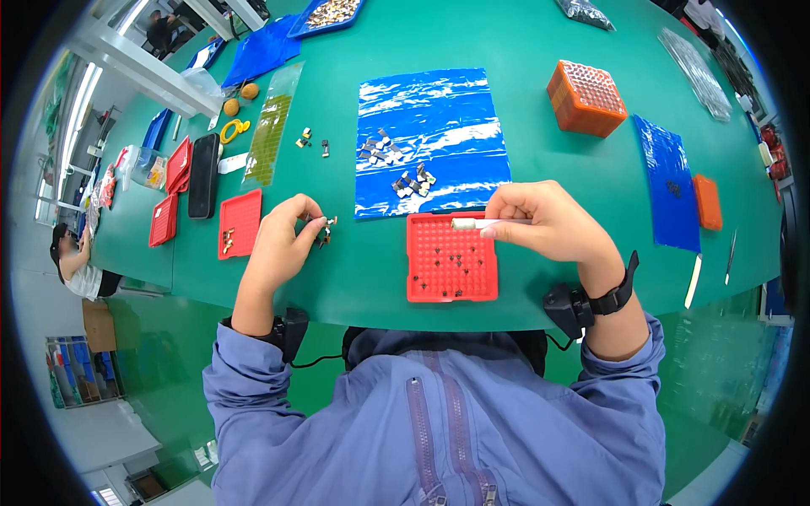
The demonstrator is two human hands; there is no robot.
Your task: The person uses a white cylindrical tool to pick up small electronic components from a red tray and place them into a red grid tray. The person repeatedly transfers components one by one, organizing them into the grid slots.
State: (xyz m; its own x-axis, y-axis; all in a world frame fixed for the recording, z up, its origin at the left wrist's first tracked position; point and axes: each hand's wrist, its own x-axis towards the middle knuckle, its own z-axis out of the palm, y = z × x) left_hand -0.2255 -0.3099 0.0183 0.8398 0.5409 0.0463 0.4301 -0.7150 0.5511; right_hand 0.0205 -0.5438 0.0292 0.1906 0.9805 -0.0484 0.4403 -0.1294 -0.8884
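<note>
My left hand (283, 240) is closed, thumb and forefinger pinched at a few small black, white and gold-coloured parts (327, 231) just above the green table. How many of them it grips I cannot make out. Between the fingers of my right hand (544, 223) is a thin white stick with a pale thick tip (464, 223), pointing left. That tip hovers over the far edge of a red gridded tray (422, 253), in which several tiny dark parts lie scattered. Beyond the tray, two piles of small black-and-white parts (413, 181) rest on a shiny blue sheet (430, 101).
Left of my left hand lie a smaller red tray (245, 207) with a few gold-coloured bits, a black case (203, 177) and a yellow-green strip sheet (270, 139). An orange box (586, 101), a second blue sheet (666, 194) and tweezers (731, 257) are on the right.
</note>
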